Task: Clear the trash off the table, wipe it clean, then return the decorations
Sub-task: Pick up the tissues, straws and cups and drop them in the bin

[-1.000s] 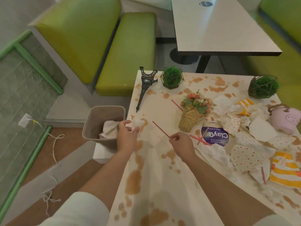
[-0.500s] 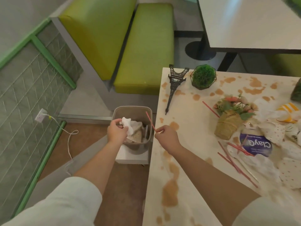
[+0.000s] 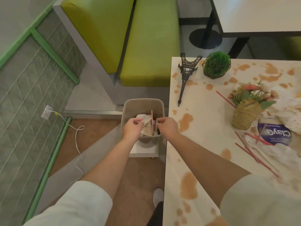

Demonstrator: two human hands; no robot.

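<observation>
Here, seen from above, both hands hover over a beige trash bin (image 3: pixel 143 105) on the floor just off the table's left edge. Left hand (image 3: pixel 132 130) has fingers loosely curled over crumpled napkins (image 3: pixel 145 126) in the bin; can't tell whether it grips anything. Right hand (image 3: pixel 168 127) has thumb & fingertips close together beside a red straw (image 3: pixel 152 121) standing upright in the bin; can't tell if they touch it.

The white table (image 3: pixel 205 144) is blotched w/ brown stains. At its far left corner a dark Eiffel Tower model (image 3: pixel 185 75) lies on its side, w/ a green plant ball in a wire frame (image 3: pixel 216 65) just beside it. Toward the right edge: a woven pot of flowers (image 3: pixel 246 111) tipped over, a blue wipes pack (image 3: pixel 275 135), more red straws (image 3: pixel 254 149) and crumpled paper.

A green bench (image 3: pixel 146 39) sits beyond the bin.
</observation>
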